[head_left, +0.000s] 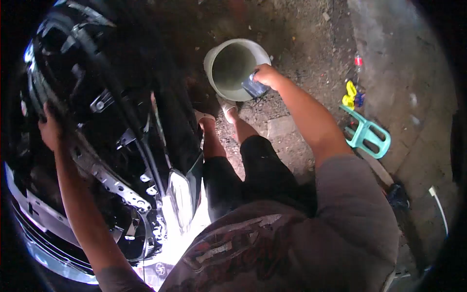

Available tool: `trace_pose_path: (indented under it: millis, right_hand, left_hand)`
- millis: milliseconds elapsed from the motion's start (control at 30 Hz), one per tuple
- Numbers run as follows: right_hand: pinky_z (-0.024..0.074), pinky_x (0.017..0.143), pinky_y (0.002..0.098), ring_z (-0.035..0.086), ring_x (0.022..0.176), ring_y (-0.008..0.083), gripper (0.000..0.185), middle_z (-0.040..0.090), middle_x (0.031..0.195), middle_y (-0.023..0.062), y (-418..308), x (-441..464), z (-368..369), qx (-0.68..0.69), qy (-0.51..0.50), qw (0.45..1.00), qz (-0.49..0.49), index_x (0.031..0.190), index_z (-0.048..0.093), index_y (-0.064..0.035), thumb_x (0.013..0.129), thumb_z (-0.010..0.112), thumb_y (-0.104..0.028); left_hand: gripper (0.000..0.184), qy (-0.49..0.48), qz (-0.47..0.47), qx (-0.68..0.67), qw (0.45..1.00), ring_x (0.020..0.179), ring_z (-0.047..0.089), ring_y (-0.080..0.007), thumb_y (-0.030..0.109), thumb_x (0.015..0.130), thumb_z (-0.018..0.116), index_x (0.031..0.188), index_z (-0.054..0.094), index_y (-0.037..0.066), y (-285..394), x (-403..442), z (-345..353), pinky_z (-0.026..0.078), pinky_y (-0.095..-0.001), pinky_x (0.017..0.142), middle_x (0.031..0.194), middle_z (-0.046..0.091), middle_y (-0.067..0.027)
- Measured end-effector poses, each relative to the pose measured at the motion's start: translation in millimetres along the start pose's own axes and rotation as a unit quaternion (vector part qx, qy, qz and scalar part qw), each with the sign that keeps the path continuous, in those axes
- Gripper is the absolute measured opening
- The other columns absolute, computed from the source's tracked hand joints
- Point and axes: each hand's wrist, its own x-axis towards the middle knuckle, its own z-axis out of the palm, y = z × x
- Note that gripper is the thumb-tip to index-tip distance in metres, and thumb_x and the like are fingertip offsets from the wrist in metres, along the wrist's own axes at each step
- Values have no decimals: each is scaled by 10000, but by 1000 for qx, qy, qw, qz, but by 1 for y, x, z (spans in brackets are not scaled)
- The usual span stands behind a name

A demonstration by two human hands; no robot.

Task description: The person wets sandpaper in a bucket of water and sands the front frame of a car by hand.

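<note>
My right hand (267, 76) pinches a dark grey, flat, wet-looking piece (256, 88) at the right rim of a white bucket (210, 73). I cannot make out whether that piece is cloth or sandpaper. Cloudy greyish liquid seems to fill part of the bucket, which stands on the ground just ahead of my feet. On the left, my left hand (50, 129) rests on the dark front frame of a car (92, 160), one finger stretched out along it. The rest of its fingers are partly lost in shadow. Nothing shows held in it.
A turquoise plastic stool (362, 127) lies to the right, near a yellow object (349, 96) and a bottle with a red label (358, 62). A black bag (398, 195) and a white strip (440, 209) lie farther right. Glaring light falls beside the car's headlight (177, 194).
</note>
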Motion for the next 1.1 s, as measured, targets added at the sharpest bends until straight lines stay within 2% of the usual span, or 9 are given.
trace_pose_path:
  millis: [133, 200, 533, 600, 633, 733, 867, 967, 1100]
  right_hand:
    - [552, 855, 427, 727, 937, 299, 389, 790, 1037, 195, 53, 83, 48, 33, 11, 999, 9, 1149, 775, 44, 782, 762, -85]
    - [551, 887, 437, 730, 984, 320, 342, 790, 1084, 203, 86, 139, 78, 52, 28, 998, -13, 1162, 779, 24, 856, 730, -122]
    - [540, 1020, 482, 718, 1173, 408, 435, 754, 1266, 232, 91, 224, 183, -92, 21, 996, -5, 1292, 741, -55, 964, 589, -297]
    - [535, 1033, 491, 723, 1157, 397, 403, 761, 1254, 219, 84, 212, 201, -18, 3, 1000, 20, 1282, 741, -56, 970, 601, -269]
    - [533, 1036, 495, 727, 1130, 380, 363, 764, 1225, 209, 77, 193, 202, 207, -31, 975, 68, 1258, 741, -51, 972, 624, -242]
    - [540, 1034, 496, 719, 1101, 317, 251, 764, 1162, 155, 62, 160, 185, 615, -177, 762, 92, 1182, 739, -59, 966, 686, -175]
    - [592, 919, 473, 699, 956, 290, 252, 740, 1030, 124, -16, 39, 118, 662, -113, 739, 59, 1073, 704, -55, 903, 681, -239]
    - [605, 886, 465, 707, 945, 291, 179, 737, 967, 99, -64, -18, 80, 637, -225, 737, -4, 986, 704, -77, 880, 679, -219]
    - [593, 946, 459, 716, 1109, 305, 295, 762, 1067, 138, -218, -133, 60, 545, -317, 773, -73, 1136, 724, -89, 869, 713, -214]
  left_hand:
    - [1062, -5, 80, 54, 995, 1357, 620, -388, 852, 904, 581, 1480, 603, -39, -16, 20, -3, 424, -462, 1171, 1446, 666, -254]
    - [935, -69, 27, -146, 987, 1335, 631, -316, 738, 979, 609, 1514, 579, -28, -17, 22, -3, 435, -419, 1157, 1433, 679, -224]
    - [750, -26, 140, -88, 986, 1414, 533, -400, 541, 1042, 567, 1558, 509, 0, -19, -9, 30, 399, -474, 1201, 1531, 552, -271]
    - [716, -26, 154, -81, 984, 1429, 513, -417, 502, 1055, 559, 1567, 495, 5, -21, -11, 35, 392, -485, 1210, 1550, 526, -280]
    - [700, -24, 161, -79, 983, 1437, 504, -425, 482, 1061, 555, 1572, 488, 8, -23, -9, 35, 388, -491, 1214, 1560, 513, -285]
    - [653, -9, 186, -77, 980, 1461, 474, -450, 423, 1080, 542, 1585, 467, 16, -24, -4, 27, 378, -507, 1227, 1589, 475, -299]
    - [596, 36, 245, -68, 967, 1493, 435, -484, 344, 1106, 526, 1603, 439, 27, -20, -13, 5, 363, -530, 1245, 1628, 425, -317]
    - [665, 144, 323, 60, 933, 1537, 376, -499, 333, 1117, 526, 1660, 329, 6, -45, -48, 24, 352, -530, 1257, 1655, 393, -323]
    - [786, 20, 266, 100, 958, 1652, 171, -430, 393, 1076, 573, 1685, 277, -5, -40, -176, -27, 259, -602, 1295, 1742, 285, -243]
